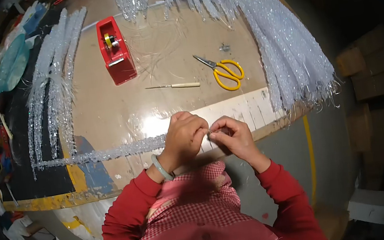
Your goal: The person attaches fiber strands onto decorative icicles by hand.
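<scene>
A glittery clear beaded strand (110, 153) lies along the front of the table and runs under my left hand (183, 138). The fingers of that hand are closed round the strand's right end. Close beside it, my right hand (230, 137) pinches with thumb and forefinger at the same end. What sits between those fingertips is too small to make out. Under both hands is a pale board with dark marks (248, 108). Beyond them lie a thin awl (183, 85) with a light handle and yellow-handled scissors (224, 73), blades partly apart.
A red tape dispenser (119, 52) stands at the back left, with loose clear filaments (156, 43) beside it. Bundles of glittery strands lie at the left (55, 79) and right (283, 46). A teal dish (12, 63) is at the far left; cardboard boxes (372, 66) stand off to the right.
</scene>
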`<state>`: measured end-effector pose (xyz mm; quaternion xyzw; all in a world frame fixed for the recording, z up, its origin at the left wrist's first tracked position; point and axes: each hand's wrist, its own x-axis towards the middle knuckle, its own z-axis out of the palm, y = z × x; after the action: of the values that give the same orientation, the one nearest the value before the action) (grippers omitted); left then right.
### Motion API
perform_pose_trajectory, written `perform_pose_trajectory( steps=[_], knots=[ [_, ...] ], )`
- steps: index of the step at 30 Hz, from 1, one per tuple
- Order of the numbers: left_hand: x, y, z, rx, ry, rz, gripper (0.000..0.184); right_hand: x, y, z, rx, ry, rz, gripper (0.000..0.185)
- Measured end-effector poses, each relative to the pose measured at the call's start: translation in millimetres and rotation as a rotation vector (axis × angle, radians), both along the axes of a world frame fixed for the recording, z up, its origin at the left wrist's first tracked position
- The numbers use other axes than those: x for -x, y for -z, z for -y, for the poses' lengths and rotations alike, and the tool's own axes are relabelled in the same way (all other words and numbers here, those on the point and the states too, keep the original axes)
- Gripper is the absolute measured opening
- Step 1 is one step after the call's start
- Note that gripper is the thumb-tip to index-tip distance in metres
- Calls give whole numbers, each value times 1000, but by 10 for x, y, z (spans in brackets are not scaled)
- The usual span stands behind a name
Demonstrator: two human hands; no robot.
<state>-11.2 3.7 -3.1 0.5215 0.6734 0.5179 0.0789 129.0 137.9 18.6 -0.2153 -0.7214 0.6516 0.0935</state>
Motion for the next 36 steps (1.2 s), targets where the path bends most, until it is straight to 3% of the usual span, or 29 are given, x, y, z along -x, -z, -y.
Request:
perform_pose_trajectory(
  steps=[3,10,15,17,28,36],
  knots=[
    [17,-10,-9,5,-2,1,3,29,-2,1,-169,-7,-29,10],
    [93,42,-23,9,35,11,5,89,58,15,-276,13,-61,11],
    [118,52,-12,35,33,124,5,168,12,72,-213,46,-65,11],
    [115,25,-6,29,47,148,5,133,130,31,-61,69,-47,12],
    [96,15,-10,67,20,183,6,72,-30,-95,-119,39,-23,11],
    [99,40,-4,38,31,110,3,104,21,-90,-1,84,-45,6]
  ],
)
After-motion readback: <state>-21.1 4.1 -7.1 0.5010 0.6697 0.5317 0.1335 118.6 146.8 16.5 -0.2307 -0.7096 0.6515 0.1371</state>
